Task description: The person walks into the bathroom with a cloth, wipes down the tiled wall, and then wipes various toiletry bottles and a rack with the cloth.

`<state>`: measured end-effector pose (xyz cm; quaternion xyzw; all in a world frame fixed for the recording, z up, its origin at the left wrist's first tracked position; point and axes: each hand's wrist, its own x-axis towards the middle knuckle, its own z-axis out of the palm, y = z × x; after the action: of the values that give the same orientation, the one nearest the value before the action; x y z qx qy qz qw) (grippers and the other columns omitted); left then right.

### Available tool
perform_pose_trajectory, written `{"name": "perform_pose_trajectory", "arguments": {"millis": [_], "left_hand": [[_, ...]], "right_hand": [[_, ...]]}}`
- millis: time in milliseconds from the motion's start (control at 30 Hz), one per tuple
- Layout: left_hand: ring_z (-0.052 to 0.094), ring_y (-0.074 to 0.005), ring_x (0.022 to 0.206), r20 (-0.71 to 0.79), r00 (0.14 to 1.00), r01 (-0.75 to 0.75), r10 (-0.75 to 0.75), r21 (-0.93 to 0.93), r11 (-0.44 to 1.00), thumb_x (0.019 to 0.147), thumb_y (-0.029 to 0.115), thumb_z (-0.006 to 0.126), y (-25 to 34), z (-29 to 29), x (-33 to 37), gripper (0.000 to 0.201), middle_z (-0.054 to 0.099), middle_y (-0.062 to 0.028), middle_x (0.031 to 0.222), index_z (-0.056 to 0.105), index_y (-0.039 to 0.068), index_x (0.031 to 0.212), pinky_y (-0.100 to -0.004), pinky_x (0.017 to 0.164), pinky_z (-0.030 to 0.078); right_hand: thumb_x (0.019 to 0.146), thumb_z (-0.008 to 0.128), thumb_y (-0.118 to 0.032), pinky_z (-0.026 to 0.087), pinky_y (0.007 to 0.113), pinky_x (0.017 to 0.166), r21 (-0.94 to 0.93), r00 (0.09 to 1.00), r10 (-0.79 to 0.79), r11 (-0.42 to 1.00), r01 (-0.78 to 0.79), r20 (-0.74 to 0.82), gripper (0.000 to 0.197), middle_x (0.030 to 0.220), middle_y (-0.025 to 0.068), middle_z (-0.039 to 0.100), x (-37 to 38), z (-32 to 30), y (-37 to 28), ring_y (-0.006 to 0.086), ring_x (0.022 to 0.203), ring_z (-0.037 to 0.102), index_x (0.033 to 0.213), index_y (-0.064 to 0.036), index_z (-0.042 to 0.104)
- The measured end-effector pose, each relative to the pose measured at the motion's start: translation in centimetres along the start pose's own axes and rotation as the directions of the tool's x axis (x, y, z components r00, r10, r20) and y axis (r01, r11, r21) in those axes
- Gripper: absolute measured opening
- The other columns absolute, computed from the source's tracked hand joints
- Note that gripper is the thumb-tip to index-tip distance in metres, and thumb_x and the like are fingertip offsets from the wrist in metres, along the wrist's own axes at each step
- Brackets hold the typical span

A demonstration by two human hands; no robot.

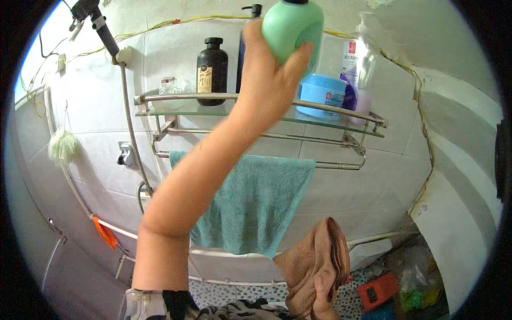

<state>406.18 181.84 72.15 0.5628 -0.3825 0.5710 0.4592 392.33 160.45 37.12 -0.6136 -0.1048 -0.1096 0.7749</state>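
My left hand (266, 80) is raised to the glass wall shelf (213, 110), wrapped round a light green bottle (292, 32) with a black cap cut off by the top edge. The bottle is held above the shelf's metal rail. Low on the right, my right hand (322, 298) grips a folded brown cloth (314, 261), its thumb showing on the front. On the shelf beside my left hand stand a black bottle (212, 74), a dark pump bottle (241, 64) partly hidden behind the hand, a blue tub (321, 93) and a white-and-purple pump bottle (358, 64).
A teal towel (256, 202) hangs from the bar under the shelf. To the left are a shower head with hose (104, 34), a pale green bath puff (64, 145) and an orange cloth (104, 232). A red plastic item (377, 291) and bags (416, 288) lie at lower right.
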Motion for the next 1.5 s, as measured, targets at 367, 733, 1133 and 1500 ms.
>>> {"name": "perform_pose_trajectory", "arguments": {"millis": [367,733,1133,1500], "left_hand": [[0.039,-0.0438,0.107,0.158,0.906,0.156,-0.392,0.737,0.657,0.076,0.021,0.061,-9.2,3.6,2.7,0.058,0.034,-0.0299,0.116,0.029,-0.009,0.115,-0.0496,0.088,0.039],[0.048,-0.0348,0.105,0.315,0.932,-0.187,-0.181,0.843,0.504,0.075,0.028,0.065,-4.6,1.5,2.5,0.048,0.053,-0.0205,0.105,0.047,-0.001,0.109,-0.0407,0.085,0.044],[0.054,-0.0424,0.095,0.122,0.941,0.118,-0.315,0.754,0.646,0.069,0.022,0.073,-9.2,-1.6,3.8,0.102,0.050,-0.0298,0.107,-0.002,0.003,0.136,-0.0465,0.082,0.045],[0.039,-0.0306,0.118,0.427,0.822,0.423,-0.376,-0.016,0.906,0.080,0.026,0.065,6.6,-0.3,-9.0,0.083,0.037,-0.0246,0.125,0.012,-0.009,0.133,-0.0367,0.099,0.030]], "right_hand": [[0.085,0.051,-0.038,0.034,0.037,0.095,-0.037,0.999,-0.018,0.999,0.019,0.037,0.059,0.128,0.0160,0.037,0.3,0.5,1.1,0.0268,0.115,0.040,0.129,-0.0016,0.036],[0.084,0.054,-0.036,0.032,0.039,0.097,-0.054,0.998,0.009,0.999,-0.006,0.057,0.061,0.131,0.0192,0.033,0.8,0.5,2.0,0.0306,0.118,0.037,0.130,-0.0007,0.035],[0.082,0.057,-0.033,0.029,0.041,0.099,-0.080,0.997,-0.018,0.996,0.024,0.073,0.063,0.134,0.0227,0.029,1.4,0.4,2.1,0.0347,0.121,0.034,0.131,0.0002,0.034],[0.081,0.059,-0.030,0.026,0.043,0.101,-0.321,0.934,-0.345,0.877,0.357,0.095,0.066,0.136,0.0258,0.025,3.4,0.3,-2.7,0.0385,0.124,0.031,0.132,0.0010,0.032]]}}
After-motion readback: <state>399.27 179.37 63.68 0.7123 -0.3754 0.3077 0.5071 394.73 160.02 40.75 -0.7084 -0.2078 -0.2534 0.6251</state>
